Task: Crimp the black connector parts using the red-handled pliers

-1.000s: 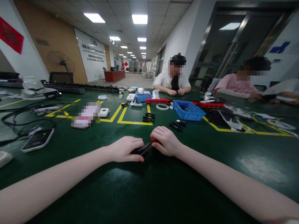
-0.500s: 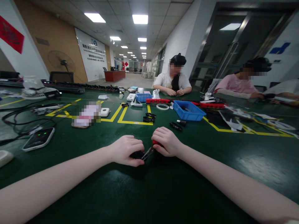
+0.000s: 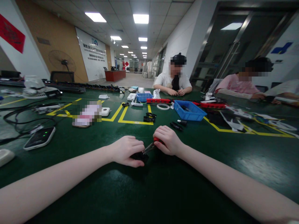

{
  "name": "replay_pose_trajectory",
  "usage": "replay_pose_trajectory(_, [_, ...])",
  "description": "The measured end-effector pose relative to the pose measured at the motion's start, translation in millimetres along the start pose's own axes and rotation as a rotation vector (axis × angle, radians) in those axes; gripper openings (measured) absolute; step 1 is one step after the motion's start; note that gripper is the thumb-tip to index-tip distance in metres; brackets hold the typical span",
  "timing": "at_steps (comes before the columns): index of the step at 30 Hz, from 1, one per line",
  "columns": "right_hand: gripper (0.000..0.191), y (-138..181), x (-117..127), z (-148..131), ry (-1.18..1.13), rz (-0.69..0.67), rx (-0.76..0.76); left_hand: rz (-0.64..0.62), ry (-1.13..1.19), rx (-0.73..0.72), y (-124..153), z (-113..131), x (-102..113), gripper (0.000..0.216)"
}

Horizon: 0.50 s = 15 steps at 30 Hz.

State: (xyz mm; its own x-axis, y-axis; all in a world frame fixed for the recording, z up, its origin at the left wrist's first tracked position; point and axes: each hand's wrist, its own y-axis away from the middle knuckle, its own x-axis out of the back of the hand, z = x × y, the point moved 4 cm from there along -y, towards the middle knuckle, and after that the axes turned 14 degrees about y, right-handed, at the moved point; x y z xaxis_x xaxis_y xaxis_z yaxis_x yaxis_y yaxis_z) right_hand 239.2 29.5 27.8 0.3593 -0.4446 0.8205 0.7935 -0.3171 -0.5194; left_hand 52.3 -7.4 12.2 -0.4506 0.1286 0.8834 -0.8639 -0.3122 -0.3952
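My left hand (image 3: 128,151) is closed around a small black part (image 3: 139,156), mostly hidden by the fingers. My right hand (image 3: 168,140) grips needle-nose pliers (image 3: 149,147) by their red handles. Their slim metal jaws point left and down, the tips at the top of the black part. Whether the jaws have hold of anything there is too small to tell. Both hands are low over the green table (image 3: 149,193). Beyond them lie several small black parts (image 3: 149,117), with another black piece (image 3: 176,126) nearer my right hand.
A blue bin (image 3: 190,115) with dark pieces inside stands beyond my right hand. Left are a phone (image 3: 87,114), a white-edged device (image 3: 39,138) and black cables (image 3: 11,119). A red strip (image 3: 158,101) lies further back. A person (image 3: 174,82) sits opposite; another (image 3: 243,85) sits right.
The pliers have turned; their jaws, spread before, now look closer together and lie flatter. My right hand has shifted slightly up and right. More of the black part shows past my left fingers.
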Motion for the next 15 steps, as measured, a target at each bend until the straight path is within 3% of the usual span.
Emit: replay_pose_trajectory(15, [0.029, -0.3, -0.6, -1.9, -0.010, -0.010, 0.008, 0.013, -0.009, -0.002, 0.6, -0.2, 1.4, 0.044])
